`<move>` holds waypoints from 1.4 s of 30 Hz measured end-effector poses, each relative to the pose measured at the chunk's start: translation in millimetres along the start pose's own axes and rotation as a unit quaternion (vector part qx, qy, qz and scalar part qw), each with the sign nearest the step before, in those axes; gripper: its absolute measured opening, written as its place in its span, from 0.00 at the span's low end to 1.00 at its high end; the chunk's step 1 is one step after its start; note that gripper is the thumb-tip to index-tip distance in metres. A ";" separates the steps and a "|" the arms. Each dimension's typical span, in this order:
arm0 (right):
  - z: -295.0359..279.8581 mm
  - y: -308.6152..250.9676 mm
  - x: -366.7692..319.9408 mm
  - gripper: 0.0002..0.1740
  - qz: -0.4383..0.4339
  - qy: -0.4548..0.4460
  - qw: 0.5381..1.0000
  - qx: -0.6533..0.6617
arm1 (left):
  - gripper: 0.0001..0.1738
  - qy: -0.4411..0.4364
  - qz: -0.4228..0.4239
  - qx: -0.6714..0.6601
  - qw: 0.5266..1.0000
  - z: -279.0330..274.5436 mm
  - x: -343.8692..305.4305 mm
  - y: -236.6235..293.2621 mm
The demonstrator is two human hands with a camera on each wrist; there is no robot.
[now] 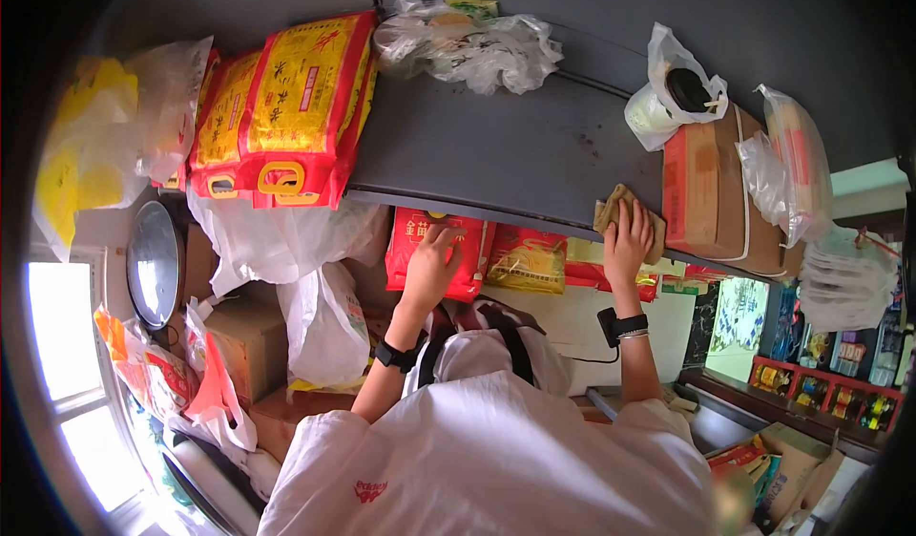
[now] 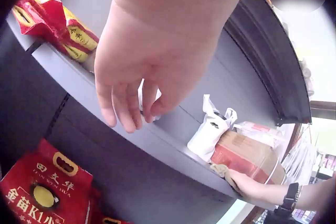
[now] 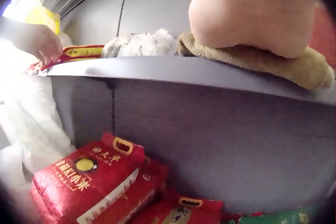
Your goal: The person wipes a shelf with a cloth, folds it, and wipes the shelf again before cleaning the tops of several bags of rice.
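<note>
A tan cloth (image 1: 656, 234) lies over the front edge of the grey shelf (image 1: 477, 145), just left of a cardboard box. My right hand (image 1: 630, 238) rests flat on it, fingers extended; in the right wrist view the cloth (image 3: 262, 65) shows under the hand (image 3: 252, 19). My left hand (image 1: 431, 267) hangs in front of the shelf edge by a red rice bag (image 1: 410, 235), holding nothing. In the left wrist view the fingers of this hand (image 2: 152, 71) point down, loosely bent, near the shelf edge.
Yellow and red bags (image 1: 305, 97) stand at the shelf's left, a crumpled plastic bag (image 1: 477, 49) at its back. A cardboard box (image 1: 711, 188) and a white bag holding a dark-topped container (image 1: 658, 106) are at the right. More packages (image 1: 527, 259) sit on the level below.
</note>
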State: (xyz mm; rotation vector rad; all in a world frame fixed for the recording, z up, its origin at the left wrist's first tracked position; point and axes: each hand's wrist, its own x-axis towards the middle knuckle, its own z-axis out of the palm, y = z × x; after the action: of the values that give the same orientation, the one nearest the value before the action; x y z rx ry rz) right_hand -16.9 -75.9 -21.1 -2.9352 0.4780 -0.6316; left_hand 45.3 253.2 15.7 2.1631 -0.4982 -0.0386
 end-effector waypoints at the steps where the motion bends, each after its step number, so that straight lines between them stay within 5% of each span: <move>1: 1.2 -6.3 0.8 0.25 -0.007 -0.001 1.000 0.000 | 0.13 0.005 0.000 0.006 1.000 0.8 -2.8 0.6; 17: 38.2 -244.8 42.2 0.32 -0.294 -0.077 0.942 0.142 | 0.13 0.004 -0.121 -0.151 0.981 -2.8 -55.6 -37.9; 20: 41.8 -273.2 43.2 0.35 -0.319 -0.088 0.933 0.139 | 0.13 -0.019 -0.184 -0.260 0.948 -5.8 -57.9 -38.0; 22: 46.7 -286.7 43.4 0.36 -0.331 -0.092 0.930 0.132 | 0.14 -0.027 -0.233 -0.433 0.870 -12.6 -56.2 -34.0; 27: 54.7 -308.0 44.3 0.41 -0.369 -0.096 0.921 0.080 | 0.14 -0.005 -0.273 -0.534 0.800 -35.5 -44.0 -37.1; 30: 59.0 -305.7 44.2 0.40 -0.364 -0.098 0.920 0.109 | 0.16 0.098 -0.164 -0.317 0.929 -46.1 -23.9 -40.3; 31: 55.0 -303.9 44.2 0.40 -0.365 -0.106 0.914 0.140 | 0.16 0.098 -0.164 -0.317 0.929 -53.9 -11.8 -34.5; 33: 52.5 -298.6 40.4 0.38 -0.365 -0.101 0.911 0.161 | 0.24 0.106 -0.008 0.055 0.993 -65.9 8.7 -25.9; 39: 65.5 -299.7 42.2 0.38 -0.367 -0.072 0.926 0.053 | 0.43 0.065 0.000 0.265 0.962 -26.4 37.5 -23.5; 42: 60.4 -284.0 27.9 0.39 -0.362 -0.077 0.928 0.041 | 0.44 0.029 -0.005 0.266 0.963 -28.8 40.5 -15.9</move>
State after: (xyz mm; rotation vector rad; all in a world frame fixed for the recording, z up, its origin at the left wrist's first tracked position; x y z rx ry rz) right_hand 112.4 185.6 -19.0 -2.9891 -0.6675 -0.4431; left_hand 93.8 269.0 26.9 2.6828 -0.5026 0.1721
